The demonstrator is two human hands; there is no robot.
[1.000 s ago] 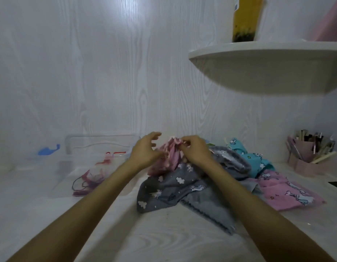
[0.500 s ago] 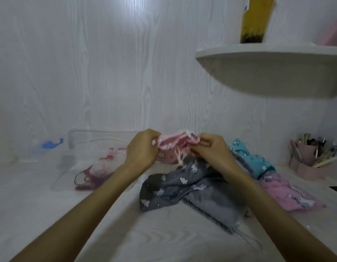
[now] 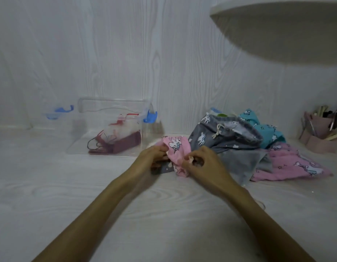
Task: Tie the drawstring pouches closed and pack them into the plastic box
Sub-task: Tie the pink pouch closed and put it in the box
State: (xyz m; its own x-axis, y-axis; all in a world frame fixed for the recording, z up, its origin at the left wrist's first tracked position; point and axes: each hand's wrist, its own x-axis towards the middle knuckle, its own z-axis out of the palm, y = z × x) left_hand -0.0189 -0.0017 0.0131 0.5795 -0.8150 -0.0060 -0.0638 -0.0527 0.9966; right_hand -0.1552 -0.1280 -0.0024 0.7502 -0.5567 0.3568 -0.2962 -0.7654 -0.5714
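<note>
The small pink cotton pouch printed with white unicorns (image 3: 176,148) sat bunched between both hands just above the table (image 3: 50,186), lower and nearer the person than half a second before, when it was held up and stretched open at its mouth. The left hand (image 3: 152,157) curled round the pouch's left side, its grip closed on the cloth. The right hand (image 3: 199,161) pinched the pouch's right edge, where a pale cord end (image 3: 190,157) showed at the fingertips. Judging by this, the mouth had been gathered and the tying itself was about to begin or under way; no knot could be seen.

A corner of grey printed cloth (image 3: 163,168) lay just under the grip. To the right of the grip, close by, lay the heap of untied pouches: a grey unicorn-print pouch with a white drawstring (image 3: 220,137), a teal one (image 3: 262,125) behind it, and another pink one (image 3: 296,163) farthest right. To the left and behind the grip stood the clear plastic box with blue latches (image 3: 110,110), holding a dark red item and some pale material, so most of the packing appeared to remain.
</note>
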